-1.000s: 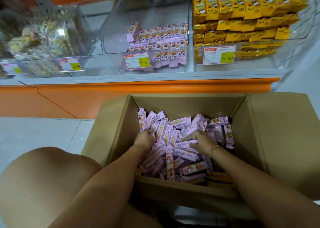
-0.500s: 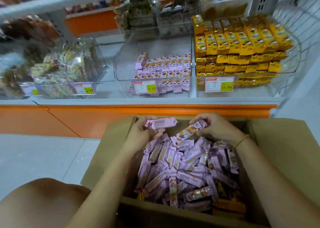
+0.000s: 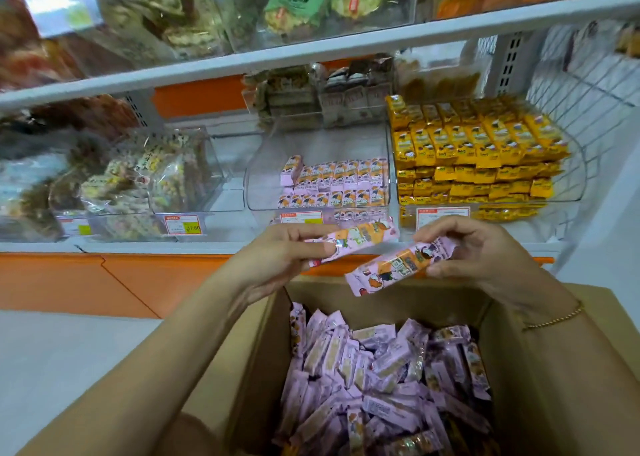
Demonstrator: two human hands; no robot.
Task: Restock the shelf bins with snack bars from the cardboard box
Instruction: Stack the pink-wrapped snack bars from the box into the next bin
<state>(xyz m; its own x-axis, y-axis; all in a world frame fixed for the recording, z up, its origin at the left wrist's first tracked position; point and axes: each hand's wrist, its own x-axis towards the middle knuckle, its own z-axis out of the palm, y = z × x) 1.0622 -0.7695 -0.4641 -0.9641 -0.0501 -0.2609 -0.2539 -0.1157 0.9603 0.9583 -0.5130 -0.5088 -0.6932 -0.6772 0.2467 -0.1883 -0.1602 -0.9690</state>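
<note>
An open cardboard box (image 3: 540, 379) stands below me, holding several pink-wrapped snack bars (image 3: 381, 379). My left hand (image 3: 277, 258) pinches one pink and orange bar (image 3: 360, 239) above the box's far edge. My right hand (image 3: 481, 251) grips a second such bar (image 3: 398, 268) beside it, tilted down to the left. Just behind the hands, on the lower shelf, a clear bin (image 3: 263, 168) holds rows of the same pink bars (image 3: 343, 182) and is only partly filled.
A bin of yellow bars (image 3: 478, 154) stands right of the pink bin, a clear bin of mixed snacks (image 3: 156, 175) to its left. An upper shelf edge (image 3: 311, 54) overhangs them. Price tags (image 3: 181, 225) line the shelf front. Orange base panel (image 3: 104, 282) below, pale floor at left.
Both hands have risen out of the box, each with one bar, from the pile up to shelf height in front of the pink bin. The view has tilted upward.
</note>
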